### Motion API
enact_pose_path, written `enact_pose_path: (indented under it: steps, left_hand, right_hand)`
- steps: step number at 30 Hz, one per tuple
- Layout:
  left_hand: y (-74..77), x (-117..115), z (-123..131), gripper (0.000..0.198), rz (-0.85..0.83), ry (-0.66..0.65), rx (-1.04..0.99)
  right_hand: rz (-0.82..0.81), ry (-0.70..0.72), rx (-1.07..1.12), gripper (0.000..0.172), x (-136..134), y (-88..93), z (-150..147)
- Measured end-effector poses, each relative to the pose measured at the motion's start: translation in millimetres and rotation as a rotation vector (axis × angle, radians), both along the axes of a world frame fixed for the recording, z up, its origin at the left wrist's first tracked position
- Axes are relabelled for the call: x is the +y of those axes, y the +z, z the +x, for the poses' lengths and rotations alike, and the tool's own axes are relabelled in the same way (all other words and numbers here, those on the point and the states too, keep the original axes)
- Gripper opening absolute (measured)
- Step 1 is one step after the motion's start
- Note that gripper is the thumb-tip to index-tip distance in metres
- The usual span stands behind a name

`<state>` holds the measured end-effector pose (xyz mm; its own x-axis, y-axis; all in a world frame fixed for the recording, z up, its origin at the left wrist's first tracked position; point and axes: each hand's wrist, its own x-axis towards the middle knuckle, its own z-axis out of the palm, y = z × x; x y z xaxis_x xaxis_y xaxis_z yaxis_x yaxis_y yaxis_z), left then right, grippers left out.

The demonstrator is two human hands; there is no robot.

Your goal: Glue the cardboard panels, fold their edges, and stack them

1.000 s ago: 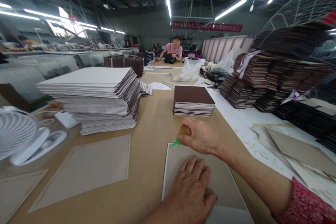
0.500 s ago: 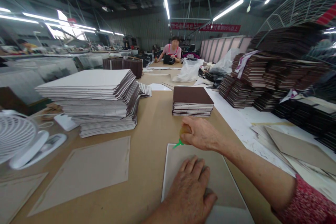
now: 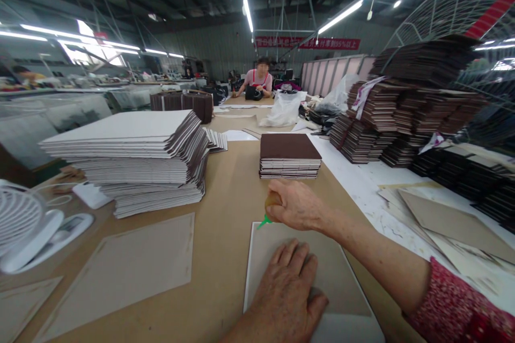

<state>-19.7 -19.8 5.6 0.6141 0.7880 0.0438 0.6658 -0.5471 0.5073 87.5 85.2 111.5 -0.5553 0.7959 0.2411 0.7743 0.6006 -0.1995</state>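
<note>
Spreading over the brown table (image 3: pixel 229 198), the grey board (image 3: pixel 341 289) lies flat right in front: thin, stiff and light, I'd judge, best lifted by an edge. The left hand (image 3: pixel 287 292) presses on it, fingers splayed. The right hand (image 3: pixel 295 204) is clenched round a green-tipped bottle (image 3: pixel 272 199) at the board's far corner.

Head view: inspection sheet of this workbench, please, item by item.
Surface: table covered in brown paper, loose grey sheets lying flat.
Job's things: grey board with a white border; bottle with a green nozzle at its far edge.
Clutter: white sheet stack, small brown-topped stack, fan.
Grips: left hand flat on the board, open; right hand closed on the bottle.
Cables: thin white cord beside the fan.
Surroundings: dark stacks at right, plastic bag, another person seated at the far end.
</note>
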Motion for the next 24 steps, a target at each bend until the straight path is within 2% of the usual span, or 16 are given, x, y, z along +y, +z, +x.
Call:
enact_pose_path:
  steps: [14, 24]
  left_hand:
    - [1.0, 1, 0, 0.061, -0.009, 0.004, -0.007]
    - [-2.2, 0, 0, 0.060, -0.020, 0.005, 0.007]
  right_hand:
    - [-0.009, -0.049, -0.068, 0.010, -2, 7.0, 15]
    - [-0.051, -0.121, -0.089, 0.011, -3, 5.9, 39]
